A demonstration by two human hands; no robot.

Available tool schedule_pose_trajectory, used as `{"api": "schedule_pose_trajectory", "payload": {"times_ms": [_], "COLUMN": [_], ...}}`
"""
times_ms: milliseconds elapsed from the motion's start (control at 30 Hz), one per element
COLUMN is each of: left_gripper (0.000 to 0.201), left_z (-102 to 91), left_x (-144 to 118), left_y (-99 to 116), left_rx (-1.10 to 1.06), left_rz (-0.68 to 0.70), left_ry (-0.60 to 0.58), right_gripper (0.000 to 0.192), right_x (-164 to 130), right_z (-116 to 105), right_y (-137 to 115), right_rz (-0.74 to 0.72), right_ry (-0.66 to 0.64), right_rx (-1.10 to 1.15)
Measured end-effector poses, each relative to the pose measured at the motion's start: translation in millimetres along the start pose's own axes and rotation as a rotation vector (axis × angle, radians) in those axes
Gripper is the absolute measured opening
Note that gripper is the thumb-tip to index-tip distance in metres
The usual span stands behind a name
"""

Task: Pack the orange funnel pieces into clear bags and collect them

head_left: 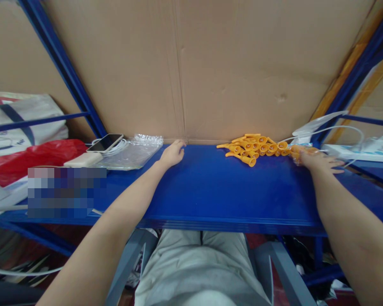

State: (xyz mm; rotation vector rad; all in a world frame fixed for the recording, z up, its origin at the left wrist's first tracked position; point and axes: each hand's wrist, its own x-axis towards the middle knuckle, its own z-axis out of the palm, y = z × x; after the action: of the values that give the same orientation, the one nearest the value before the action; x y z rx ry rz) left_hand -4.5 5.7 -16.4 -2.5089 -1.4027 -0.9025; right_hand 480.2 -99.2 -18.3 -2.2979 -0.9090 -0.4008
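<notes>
My left hand (173,154) rests on the blue shelf top near the cardboard back, its fingers loosely bent and a little apart, with nothing visible in them. Just left of it lies a clear plastic bag (130,154). My right hand (317,160) is at the right end of a pile of orange horn-shaped plastic pieces (263,146), each with a flared mouth and a thin stem. Its fingers are spread, pointing right. Beside its wrist and palm, a crinkled clear wrapper (296,155) with orange inside touches the hand; part of it is hidden.
On the left are a phone (106,143) over a coiled white cable, a white box-like device (83,160), a red bag (38,157) and a white bag (28,114). A white power strip (364,153) and cable lie right. Blue posts (67,72) frame the cardboard wall (210,76).
</notes>
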Motion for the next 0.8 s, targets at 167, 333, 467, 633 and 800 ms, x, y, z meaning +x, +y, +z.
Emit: {"api": "schedule_pose_trajectory", "payload": {"times_ms": [167,333,467,633,800], "left_gripper": [0.037,0.058,0.064,0.053,0.046], "left_z": [-7.0,-15.0,-20.2,-22.1,-21.4], "left_x": [-3,-7,-7,-7,-9], "left_y": [0,-5,-9,-14,-22], "left_rx": [0.181,0.271,0.257,0.26,0.344], "left_rz": [-0.26,-0.543,-0.713,-0.723,-0.663], "left_ry": [-0.011,-0.087,-0.248,-0.321,-0.26], "right_gripper": [0.075,0.062,0.057,0.03,0.02], "right_x": [-8,-16,-20,-38,-70], "right_z": [-14,-23,-27,-28,-13], "right_y": [-21,-38,-52,-79,-102], "right_rz": [0.302,0.013,-0.263,-0.618,-0.898], "right_ry": [-0.182,-0.122,-0.033,-0.248,-0.567], "right_rx": [0.052,0.027,0.08,0.183,0.15]}}
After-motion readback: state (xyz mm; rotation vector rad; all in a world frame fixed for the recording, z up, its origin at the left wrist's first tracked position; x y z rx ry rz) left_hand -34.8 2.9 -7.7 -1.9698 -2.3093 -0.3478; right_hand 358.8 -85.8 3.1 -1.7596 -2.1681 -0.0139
